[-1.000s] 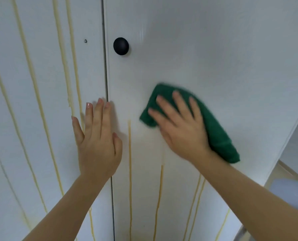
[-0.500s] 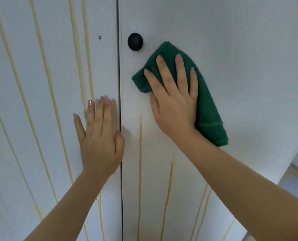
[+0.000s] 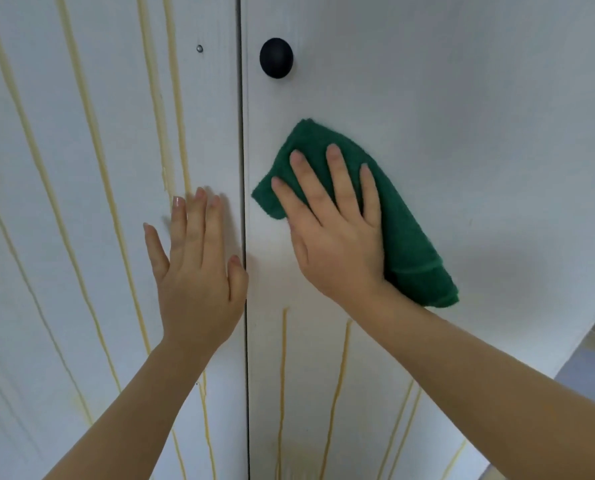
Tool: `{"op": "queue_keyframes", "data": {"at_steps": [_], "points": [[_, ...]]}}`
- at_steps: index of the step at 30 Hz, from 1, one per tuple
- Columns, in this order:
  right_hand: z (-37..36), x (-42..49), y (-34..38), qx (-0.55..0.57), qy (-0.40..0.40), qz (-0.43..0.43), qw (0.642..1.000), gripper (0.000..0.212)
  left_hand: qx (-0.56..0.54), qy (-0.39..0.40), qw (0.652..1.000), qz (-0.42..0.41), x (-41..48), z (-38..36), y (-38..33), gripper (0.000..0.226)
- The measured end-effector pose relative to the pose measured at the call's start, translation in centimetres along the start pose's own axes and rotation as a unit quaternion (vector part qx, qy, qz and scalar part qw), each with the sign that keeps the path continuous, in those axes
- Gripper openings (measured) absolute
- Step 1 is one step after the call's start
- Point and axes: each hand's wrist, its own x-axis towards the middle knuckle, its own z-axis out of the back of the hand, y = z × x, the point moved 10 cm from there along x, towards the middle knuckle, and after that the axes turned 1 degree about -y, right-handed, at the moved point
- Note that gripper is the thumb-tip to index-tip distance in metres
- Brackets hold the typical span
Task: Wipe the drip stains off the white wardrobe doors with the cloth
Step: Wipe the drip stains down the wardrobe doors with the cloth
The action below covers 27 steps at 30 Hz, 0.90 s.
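— Where do the fingers sit?
— The right hand (image 3: 337, 244) has its fingers (image 3: 339, 178) straight and slightly spread, pressing the green cloth (image 3: 410, 244) flat on the right door (image 3: 462, 98), at five o'clock from the black knob (image 3: 276, 57). Its thumb is hard to make out.
— And the other?
— The left hand (image 3: 195, 271) lies flat and straight-fingered on the left door (image 3: 46, 237). The yellow drip stains (image 3: 282, 375) and both forearms are cut off at six o'clock.
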Motion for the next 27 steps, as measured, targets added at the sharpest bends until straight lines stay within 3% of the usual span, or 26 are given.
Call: {"op": "queue_keyframes", "data": {"at_steps": [5,7,12,18,20,24,27], "points": [[-1.7,-8.9,4.9,0.065,0.122,0.177,0.974,0.039,0.02,0.039,0.998,-0.033,-1.3,-1.6,-0.9,0.057],[-1.2,-6.4,3.4,0.067,0.106,0.155,0.98,0.036,0.043,0.051,0.997,-0.045,-1.8,-2.4,-0.8,0.058],[0.0,-1.6,0.3,0.021,0.008,-0.009,1.0,0.037,0.046,0.042,0.996,-0.061,-2.3,-2.8,-0.6,0.059],[-2.7,-12.7,6.8,0.087,0.173,0.182,0.964,0.043,0.045,0.038,0.994,-0.095,-2.3,-2.7,-0.1,0.058],[-2.0,-9.7,5.5,0.092,0.138,0.161,0.973,0.039,0.043,0.035,0.994,-0.099,-2.5,-2.7,0.0,0.059],[-1.1,-3.7,2.0,0.044,0.033,0.023,0.998,0.034,0.028,0.029,0.996,-0.085,-2.8,-3.0,-0.2,0.059],[-2.3,-9.0,5.1,0.044,0.083,0.091,0.991,0.039,0.026,0.032,0.996,-0.073,-2.8,-3.1,-0.1,0.061]]}}
